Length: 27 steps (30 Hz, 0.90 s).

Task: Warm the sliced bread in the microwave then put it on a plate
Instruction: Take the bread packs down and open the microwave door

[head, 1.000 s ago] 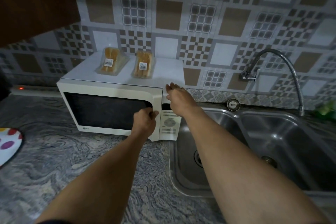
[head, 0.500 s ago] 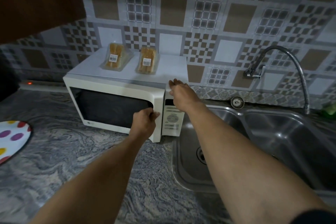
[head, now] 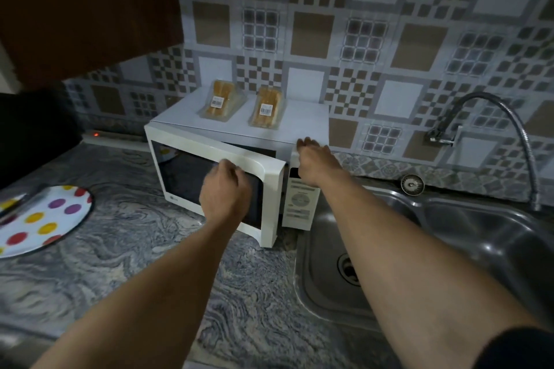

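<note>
Door (head: 266,186) of microwave (head: 227,132) partly swung open, hinge at L edge. L hand (head: 224,198) curled shut on door's free edge, fingers wrapped behind it. R hand (head: 314,163) laid flat on top R corner of cabinet, fingers extended, nothing gripped; bracing judged. Two bread packs (head: 220,100) (head: 266,108) lie on microwave top, approx 11–12 o'clock from both hands, long axes run front-to-back. R hand nearer to R pack. Plate (head: 45,219) at 9 o'clock on counter (head: 135,249), well apart.

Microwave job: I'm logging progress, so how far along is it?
Done: nothing warmed. Both bread packs lie sealed atop the microwave. In hand: left hand pulls the door partly open; right hand braces the top corner. Left: unwrap, heat, move bread to the spotted plate.
</note>
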Motion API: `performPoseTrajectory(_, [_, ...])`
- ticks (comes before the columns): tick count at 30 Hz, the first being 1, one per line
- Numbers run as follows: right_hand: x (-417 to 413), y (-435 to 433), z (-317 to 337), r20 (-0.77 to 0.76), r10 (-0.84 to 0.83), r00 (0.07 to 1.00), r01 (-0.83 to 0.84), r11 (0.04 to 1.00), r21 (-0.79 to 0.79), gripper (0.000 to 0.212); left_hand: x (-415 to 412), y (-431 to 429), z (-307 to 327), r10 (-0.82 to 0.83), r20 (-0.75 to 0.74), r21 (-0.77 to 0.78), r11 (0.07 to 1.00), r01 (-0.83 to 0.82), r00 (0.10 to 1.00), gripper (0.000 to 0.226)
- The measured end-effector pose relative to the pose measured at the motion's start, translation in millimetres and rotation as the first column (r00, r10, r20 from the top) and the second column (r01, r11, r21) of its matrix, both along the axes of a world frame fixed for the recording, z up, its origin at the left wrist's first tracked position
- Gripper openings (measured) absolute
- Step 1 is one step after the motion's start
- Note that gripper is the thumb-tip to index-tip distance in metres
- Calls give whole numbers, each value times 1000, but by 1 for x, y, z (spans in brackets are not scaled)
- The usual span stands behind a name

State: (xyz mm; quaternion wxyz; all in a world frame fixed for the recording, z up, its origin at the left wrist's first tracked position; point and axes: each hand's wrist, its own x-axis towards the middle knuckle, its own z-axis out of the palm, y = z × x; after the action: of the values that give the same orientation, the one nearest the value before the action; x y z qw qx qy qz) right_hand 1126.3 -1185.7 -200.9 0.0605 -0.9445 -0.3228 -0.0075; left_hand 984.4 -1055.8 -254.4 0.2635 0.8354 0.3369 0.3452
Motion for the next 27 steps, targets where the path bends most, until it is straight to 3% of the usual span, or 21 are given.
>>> performPoseTrajectory(3, [0,1,1,1,16,1000,-16,1000,0,69,17,3,18,74,36,8,997,-74,997,42])
performPoseTrajectory(7, [2,0,5,-18,30,999,-30,1000,-6,65,41,7,29,-36,-245,-32,999,29,969,71])
performPoseTrajectory(10, [2,3,7,-17,25,1000,-26,999,-24,57,45,6,32,-58,-310,-79,996,35,949,76])
performPoseTrajectory(14, [3,7,6,-12,-10,1000,9,998,-61,44,34,6,39,-41,-316,-53,998,26,948,79])
performPoseTrajectory(18, [-1,17,7,-12,-44,999,44,998,-44,45,19,14,44,13,-323,-56,998,-33,946,79])
performPoseTrajectory(23, [-13,34,10,-10,5,1000,-5,999,-43,47,-16,19,58,25,-369,-85,994,-61,929,46])
performPoseTrajectory(27, [-26,59,10,-24,44,999,-45,997,-56,49,-40,30,67,61,-426,-121,985,-123,903,47])
